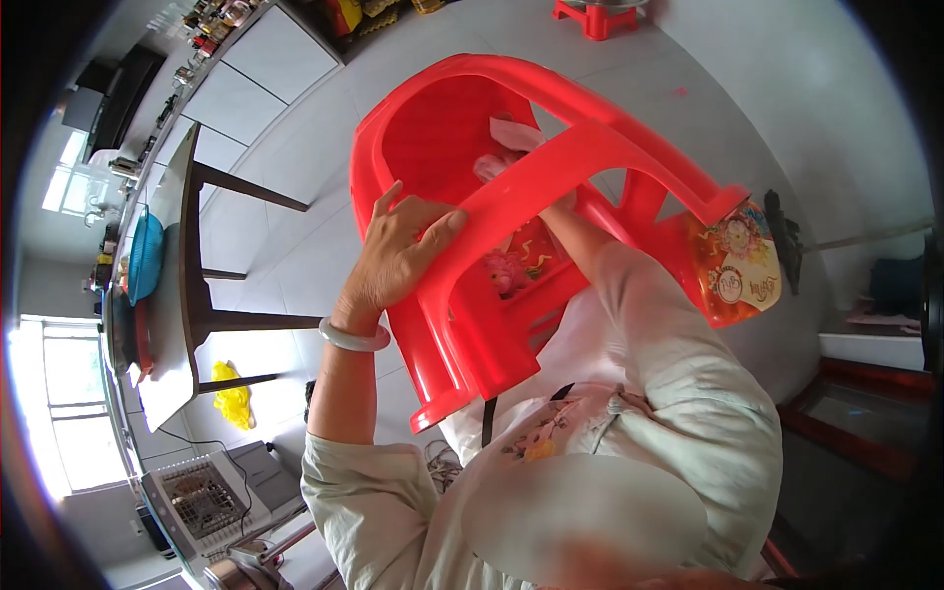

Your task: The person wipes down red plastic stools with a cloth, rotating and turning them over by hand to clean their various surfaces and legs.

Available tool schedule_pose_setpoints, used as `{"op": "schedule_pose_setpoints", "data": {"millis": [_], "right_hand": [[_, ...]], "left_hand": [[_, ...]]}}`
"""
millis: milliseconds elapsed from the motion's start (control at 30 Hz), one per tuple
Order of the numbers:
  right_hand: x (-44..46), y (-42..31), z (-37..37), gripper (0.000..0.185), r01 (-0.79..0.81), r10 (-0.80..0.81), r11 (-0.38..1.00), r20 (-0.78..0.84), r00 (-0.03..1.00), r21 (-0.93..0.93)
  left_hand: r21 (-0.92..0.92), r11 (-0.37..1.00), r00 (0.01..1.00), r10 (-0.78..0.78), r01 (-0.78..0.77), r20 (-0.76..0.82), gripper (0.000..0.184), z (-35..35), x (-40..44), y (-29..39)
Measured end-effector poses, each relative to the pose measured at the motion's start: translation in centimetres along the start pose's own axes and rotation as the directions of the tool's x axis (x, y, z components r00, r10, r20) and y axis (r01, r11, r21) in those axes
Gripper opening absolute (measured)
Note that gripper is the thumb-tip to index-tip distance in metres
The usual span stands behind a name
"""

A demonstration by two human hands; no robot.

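Observation:
A red plastic chair (pixel 433 138) lies tipped in front of me, its legs toward my body. My left hand (pixel 398 246), with a pale bangle at the wrist, grips the chair's edge, fingers over the red plastic. My right arm reaches through an opening in the chair; the right hand (pixel 560 200) is mostly hidden behind a red bar. A pinkish cloth (pixel 513 136) shows beyond that bar, inside the chair, by the right hand. Flower pictures (pixel 506 272) decorate the seat. At the right, a printed panel (pixel 737 261) with flowers adjoins the chair.
A table (pixel 187 295) with dark legs stands at the left, bearing a blue basket (pixel 146 256). A yellow bag (pixel 232 396) lies below it. At the top is a red stool (pixel 595 20). A dark red wooden frame (pixel 865 383) stands at the right.

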State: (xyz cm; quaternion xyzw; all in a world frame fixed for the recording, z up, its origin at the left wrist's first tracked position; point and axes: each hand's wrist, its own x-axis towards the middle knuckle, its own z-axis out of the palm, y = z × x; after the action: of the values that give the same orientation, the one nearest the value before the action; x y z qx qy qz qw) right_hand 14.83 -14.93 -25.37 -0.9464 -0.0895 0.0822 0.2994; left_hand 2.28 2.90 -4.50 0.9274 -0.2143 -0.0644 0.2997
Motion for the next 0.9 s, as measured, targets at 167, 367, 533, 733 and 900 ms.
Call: {"op": "schedule_pose_setpoints", "data": {"millis": [167,367,533,733,900], "right_hand": [[3.1,-1.2,4.2,0.029,0.148,-0.147,0.989,-0.028,0.989,0.007],[2.8,-3.5,13.0,0.026,0.376,-0.311,0.860,-0.229,0.922,0.345],[-5.7,-2.1,14.4,0.046,0.664,-0.736,0.677,-0.259,0.626,-0.317],[-20.0,-0.9,10.4,0.048,0.763,-0.770,0.635,-0.023,0.637,-0.118],[-25.0,2.2,10.1,0.046,0.757,-0.760,0.641,-0.029,0.649,0.128]], "left_hand": [[-0.049,0.999,1.000,-0.002,0.001,-0.022,0.045,0.0,0.0,-0.1],[-0.084,0.996,0.999,0.022,-0.025,-0.042,0.045,0.3,0.0,-0.4],[-0.086,0.996,0.998,0.027,-0.032,-0.056,0.043,0.0,-0.3,-0.5],[-0.060,0.998,0.997,0.022,-0.027,-0.076,0.043,0.1,-0.5,0.3],[-0.063,0.997,0.993,0.031,-0.039,-0.115,0.045,0.2,-1.2,0.2]]}}
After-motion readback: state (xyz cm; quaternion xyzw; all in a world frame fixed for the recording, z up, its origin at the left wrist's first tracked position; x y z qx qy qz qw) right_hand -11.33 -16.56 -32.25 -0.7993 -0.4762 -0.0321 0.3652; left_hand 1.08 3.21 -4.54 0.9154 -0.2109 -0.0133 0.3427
